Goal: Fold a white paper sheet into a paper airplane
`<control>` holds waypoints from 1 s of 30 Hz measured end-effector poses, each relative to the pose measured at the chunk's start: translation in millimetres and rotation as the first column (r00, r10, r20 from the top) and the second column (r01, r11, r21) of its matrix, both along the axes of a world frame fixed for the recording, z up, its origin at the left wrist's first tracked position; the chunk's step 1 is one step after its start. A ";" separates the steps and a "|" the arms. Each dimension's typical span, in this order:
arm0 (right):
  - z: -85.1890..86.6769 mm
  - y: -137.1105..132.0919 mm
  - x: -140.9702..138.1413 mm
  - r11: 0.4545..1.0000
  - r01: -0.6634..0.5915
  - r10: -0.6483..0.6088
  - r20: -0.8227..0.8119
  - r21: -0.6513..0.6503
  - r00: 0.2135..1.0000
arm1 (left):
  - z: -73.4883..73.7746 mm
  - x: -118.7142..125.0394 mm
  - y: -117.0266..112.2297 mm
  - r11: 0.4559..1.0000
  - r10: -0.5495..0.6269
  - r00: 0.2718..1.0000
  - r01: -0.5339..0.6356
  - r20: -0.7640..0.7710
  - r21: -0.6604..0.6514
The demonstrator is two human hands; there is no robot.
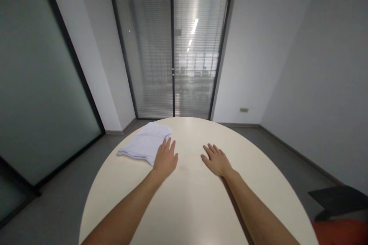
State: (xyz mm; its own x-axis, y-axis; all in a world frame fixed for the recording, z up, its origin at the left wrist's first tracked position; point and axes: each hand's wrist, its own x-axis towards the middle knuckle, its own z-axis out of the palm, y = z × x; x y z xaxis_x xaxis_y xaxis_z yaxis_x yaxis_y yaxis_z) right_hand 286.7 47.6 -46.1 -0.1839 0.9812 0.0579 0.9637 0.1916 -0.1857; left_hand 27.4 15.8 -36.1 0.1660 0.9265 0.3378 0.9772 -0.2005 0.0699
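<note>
A folded, pale lavender-white cloth point(145, 142) lies flat on the far left of a round cream table point(189, 199), close to its rim. My left hand point(166, 157) is beside the cloth's right edge, its fingers spread and overlapping that edge in view; whether they touch it I cannot tell. On the other side of the table's middle, my right hand point(216, 159) is palm down with fingers apart, holding nothing. Both forearms reach in from the near edge.
Beyond the table stand glazed doors with blinds point(172, 57). A frosted glass panel point(43, 84) is on the left. At lower right are a black chair part point(339, 199) and something red point(342, 231). A small wall socket plate point(244, 110) sits low on the wall.
</note>
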 end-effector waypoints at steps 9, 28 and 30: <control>6.7 -6.5 -2.5 0.999 -0.001 0.002 -0.014 0.049 1.000 | -8.6 25.5 16.2 0.937 -0.152 0.987 0.163 0.059 -0.310; -1.5 15.1 -9.8 0.994 -0.088 0.094 -0.088 0.066 0.992 | -20.3 17.7 44.1 0.961 -0.151 0.978 0.179 0.141 -0.209; -2.7 15.7 -9.3 0.993 -0.094 0.100 -0.086 0.070 0.991 | -20.5 17.5 44.2 0.960 -0.147 0.980 0.175 0.138 -0.219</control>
